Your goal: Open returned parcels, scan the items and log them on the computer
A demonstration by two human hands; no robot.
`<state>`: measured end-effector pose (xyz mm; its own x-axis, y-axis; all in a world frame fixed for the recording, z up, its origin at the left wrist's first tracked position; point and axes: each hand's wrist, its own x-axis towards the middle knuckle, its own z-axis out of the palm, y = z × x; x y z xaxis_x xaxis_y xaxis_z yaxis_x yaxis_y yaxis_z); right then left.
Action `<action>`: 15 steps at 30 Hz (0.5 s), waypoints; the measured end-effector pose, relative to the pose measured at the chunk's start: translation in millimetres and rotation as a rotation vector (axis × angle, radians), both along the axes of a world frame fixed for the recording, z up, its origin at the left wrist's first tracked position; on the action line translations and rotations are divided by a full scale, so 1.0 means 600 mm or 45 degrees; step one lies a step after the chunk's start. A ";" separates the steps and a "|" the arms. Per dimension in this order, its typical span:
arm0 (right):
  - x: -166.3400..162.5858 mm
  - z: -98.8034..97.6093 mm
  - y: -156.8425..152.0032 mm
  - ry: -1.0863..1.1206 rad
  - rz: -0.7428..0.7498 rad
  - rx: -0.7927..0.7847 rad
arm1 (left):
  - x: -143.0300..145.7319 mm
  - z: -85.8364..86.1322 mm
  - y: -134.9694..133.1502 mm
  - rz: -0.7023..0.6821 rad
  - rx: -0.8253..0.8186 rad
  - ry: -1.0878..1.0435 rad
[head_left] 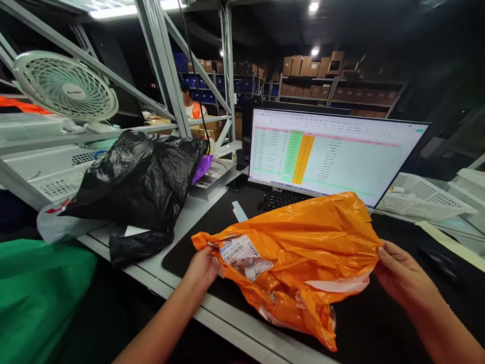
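Observation:
A crumpled orange plastic mailing bag (310, 237) spans the space between my hands, above the black desk mat (379, 323). My left hand (202, 268) grips its left end beside a white shipping label (246, 255) with barcodes. The bag's right edge is pinched in my right hand (397, 270), thumb on top. A pale pink patch shows low on the bag's right side. What the bag contains, if anything, is hidden.
Behind the bag stand a monitor (333, 151) and a keyboard (284, 200). To the right lies a mouse (439, 264) near a white basket (424, 197). A large black plastic bag (140, 177) sits left, below a fan (68, 91). A phone (237, 182) lies beyond the mat. Further back, a person stands.

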<state>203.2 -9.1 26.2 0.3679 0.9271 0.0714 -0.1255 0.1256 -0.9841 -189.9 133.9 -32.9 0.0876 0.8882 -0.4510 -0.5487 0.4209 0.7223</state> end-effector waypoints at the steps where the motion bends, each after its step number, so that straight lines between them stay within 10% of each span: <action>1: 0.000 0.004 0.000 0.003 -0.072 0.040 | 0.003 0.007 0.002 0.030 -0.007 -0.027; 6: -0.001 0.009 0.016 -0.032 -0.283 0.105 | 0.000 0.039 0.017 0.225 0.271 -0.269; 15: -0.002 0.023 0.010 -0.456 0.532 -0.121 | -0.023 0.034 -0.011 -0.036 0.495 0.082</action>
